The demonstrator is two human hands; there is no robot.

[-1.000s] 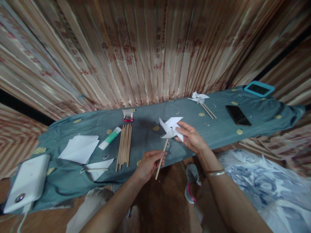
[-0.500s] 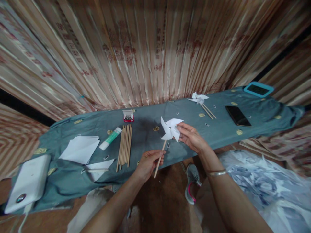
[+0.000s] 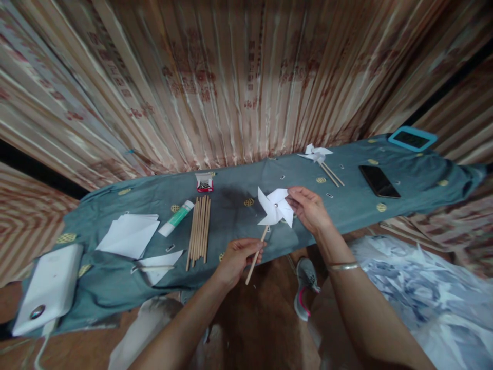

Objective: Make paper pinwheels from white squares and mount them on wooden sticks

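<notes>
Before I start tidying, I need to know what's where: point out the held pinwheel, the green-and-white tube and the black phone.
Held pinwheel (image 3: 276,206), head view: the centre of its blades.
Green-and-white tube (image 3: 176,218), head view: its green label.
Black phone (image 3: 379,181), head view: middle of its upper face.

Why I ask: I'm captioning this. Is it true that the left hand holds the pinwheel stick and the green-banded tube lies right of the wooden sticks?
No: the head view shows the tube left of the wooden sticks. The left hand holds the pinwheel stick.
</notes>
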